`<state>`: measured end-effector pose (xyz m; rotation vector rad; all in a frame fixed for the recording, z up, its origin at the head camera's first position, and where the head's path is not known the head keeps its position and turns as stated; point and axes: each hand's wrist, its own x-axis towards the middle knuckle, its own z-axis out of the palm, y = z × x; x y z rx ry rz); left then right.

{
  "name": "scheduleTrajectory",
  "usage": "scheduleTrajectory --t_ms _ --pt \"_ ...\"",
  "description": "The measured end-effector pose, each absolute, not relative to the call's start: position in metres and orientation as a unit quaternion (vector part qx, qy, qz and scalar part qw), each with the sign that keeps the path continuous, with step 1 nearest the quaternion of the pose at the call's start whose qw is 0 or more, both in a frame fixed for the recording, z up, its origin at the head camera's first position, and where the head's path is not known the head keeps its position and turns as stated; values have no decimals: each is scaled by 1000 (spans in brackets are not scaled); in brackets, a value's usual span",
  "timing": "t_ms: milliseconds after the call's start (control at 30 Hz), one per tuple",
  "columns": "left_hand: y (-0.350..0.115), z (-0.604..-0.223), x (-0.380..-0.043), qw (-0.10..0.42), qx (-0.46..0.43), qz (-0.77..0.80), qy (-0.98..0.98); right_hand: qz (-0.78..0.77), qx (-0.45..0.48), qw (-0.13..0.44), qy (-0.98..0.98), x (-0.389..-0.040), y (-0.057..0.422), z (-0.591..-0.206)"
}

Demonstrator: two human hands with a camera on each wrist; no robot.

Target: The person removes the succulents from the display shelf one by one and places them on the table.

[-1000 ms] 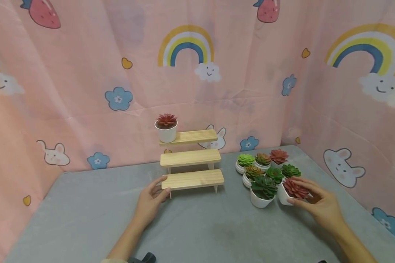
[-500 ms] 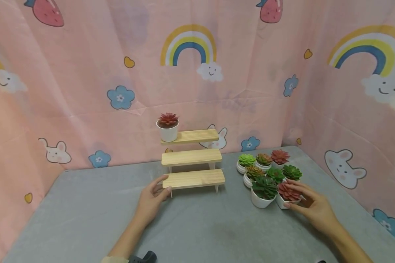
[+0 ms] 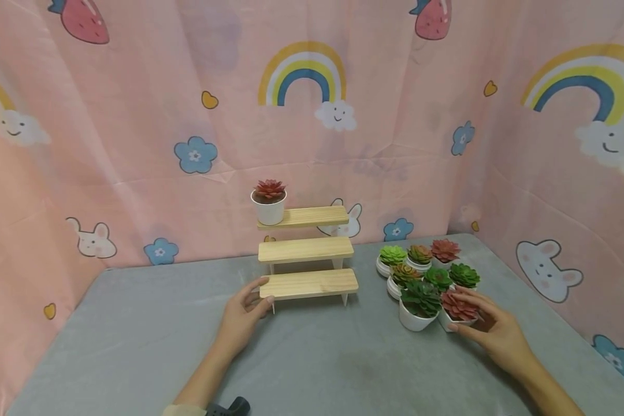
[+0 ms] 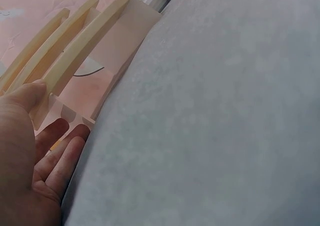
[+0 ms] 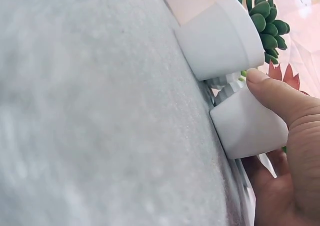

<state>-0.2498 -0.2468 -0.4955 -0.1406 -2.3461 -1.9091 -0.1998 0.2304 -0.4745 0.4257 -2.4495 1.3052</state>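
My left hand (image 3: 242, 314) holds the left end of the lowest board of a three-step wooden plant stand (image 3: 309, 283), thumb at the board's front edge in the left wrist view. On the right, my right hand (image 3: 501, 333) grips a red potted succulent (image 3: 459, 306) in a white pot (image 5: 250, 126), thumb at its rim. That pot's base is at the table surface, right beside a dark green succulent (image 3: 420, 299) in a round white pot. Another red succulent (image 3: 269, 199) stands at the left end of the stand's top board.
Behind the held pot, several small succulents in white pots cluster together, including a bright green one (image 3: 392, 255) and a red one (image 3: 445, 251). A grey cloth covers the table (image 3: 312, 364). Pink patterned curtains (image 3: 229, 127) hang behind and at the right.
My right hand has shifted the red succulent slightly left and toward me, up beside the dark green one, and tipped it more upright. My left hand stays on the stand.
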Motion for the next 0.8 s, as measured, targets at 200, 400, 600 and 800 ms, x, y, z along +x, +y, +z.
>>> scheduleTrajectory --t_ms 200,400,600,800 --pt "-248 -494 -249 55 -46 -631 -772 460 134 155 -864 -199 229 -469" --pt "-246 -493 -249 53 -41 -631 -773 442 123 153 -875 -196 232 -449" --pt "-246 -492 -249 56 -41 -628 -775 402 134 164 -891 -197 229 -421" --pt "-246 -492 -248 54 -41 -628 -775 390 172 164 -890 -202 208 -377"
